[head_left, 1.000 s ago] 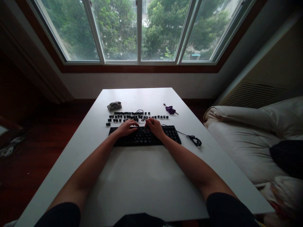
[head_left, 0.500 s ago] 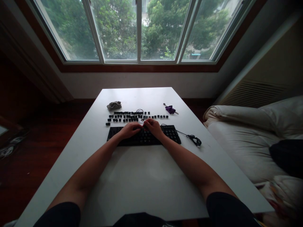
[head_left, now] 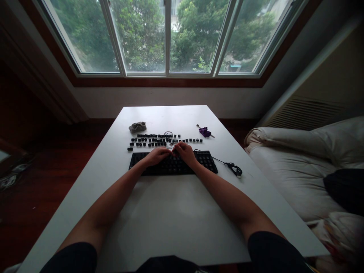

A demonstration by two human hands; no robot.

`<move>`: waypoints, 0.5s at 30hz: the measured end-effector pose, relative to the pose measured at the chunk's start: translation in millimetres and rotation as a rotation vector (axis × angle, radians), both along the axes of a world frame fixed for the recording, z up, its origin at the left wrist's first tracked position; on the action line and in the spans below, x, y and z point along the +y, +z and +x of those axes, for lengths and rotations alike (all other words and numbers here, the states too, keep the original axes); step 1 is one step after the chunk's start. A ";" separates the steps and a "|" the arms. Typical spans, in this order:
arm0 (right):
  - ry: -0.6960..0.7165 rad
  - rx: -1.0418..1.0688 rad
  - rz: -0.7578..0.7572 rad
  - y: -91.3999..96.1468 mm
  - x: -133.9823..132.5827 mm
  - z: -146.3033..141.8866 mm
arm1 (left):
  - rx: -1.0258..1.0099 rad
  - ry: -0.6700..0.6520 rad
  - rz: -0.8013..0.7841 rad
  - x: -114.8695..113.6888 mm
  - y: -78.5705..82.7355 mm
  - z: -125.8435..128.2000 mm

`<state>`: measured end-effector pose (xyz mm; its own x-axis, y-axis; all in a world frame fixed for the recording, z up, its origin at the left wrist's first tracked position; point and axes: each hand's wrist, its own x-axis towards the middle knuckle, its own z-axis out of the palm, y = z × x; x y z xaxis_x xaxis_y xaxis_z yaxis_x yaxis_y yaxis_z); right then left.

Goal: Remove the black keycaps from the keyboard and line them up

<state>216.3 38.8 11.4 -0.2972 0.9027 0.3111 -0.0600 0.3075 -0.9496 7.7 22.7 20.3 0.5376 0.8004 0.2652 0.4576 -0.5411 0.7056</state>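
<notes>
Head view: the keyboard lies on the desk, long axis nine to three o'clock. Left hand and right hand are equally near, fingertips close together over its twelve-o'clock edge; each grip narrow, contents I cannot tell.

No text, brand, number or sign can be read. Any legends on the black keyboard or the loose keycaps are too small and dark to make out, as is any marking on the keyboard's upper-right panel.
</notes>
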 end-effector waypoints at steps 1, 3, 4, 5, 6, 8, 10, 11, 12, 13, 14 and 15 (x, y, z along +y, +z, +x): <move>0.001 0.001 -0.004 0.1 0.2 -0.1 | 0.003 0.010 -0.012 0.2 -0.1 0.3; -0.001 -0.007 -0.014 0.4 0.4 0.0 | 0.016 0.022 -0.034 1.1 -0.8 0.4; -0.003 -0.015 -0.016 0.7 0.4 0.2 | 0.020 0.021 -0.047 1.6 -1.3 0.2; -0.005 -0.022 -0.015 1.2 0.4 0.4 | 0.016 0.011 -0.061 2.0 -1.7 -0.3; -0.005 -0.029 -0.012 1.7 0.3 0.7 | 0.005 -0.006 -0.079 2.4 -2.0 -0.9; -0.007 -0.028 -0.001 2.8 0.0 1.2 | -0.026 -0.058 -0.120 2.6 -1.7 -2.7; -0.001 -0.015 0.002 3.8 -0.6 1.6 | -0.046 -0.111 -0.156 2.1 0.0 -5.0; 0.003 -0.009 -0.002 4.2 -1.0 1.7 | -0.046 -0.133 -0.167 1.6 1.4 -6.3; 0.008 -0.008 -0.008 4.4 -1.4 1.8 | -0.042 -0.150 -0.174 0.9 3.0 -7.4; 0.012 -0.011 -0.016 4.5 -1.7 1.8 | -0.036 -0.164 -0.179 0.3 4.7 -8.4; 0.013 -0.016 -0.025 4.5 -2.0 1.8 | -0.030 -0.175 -0.185 -0.4 6.4 -9.1; 0.011 -0.022 -0.035 4.4 -2.2 1.8 | -0.025 -0.179 -0.192 -1.1 7.8 -9.5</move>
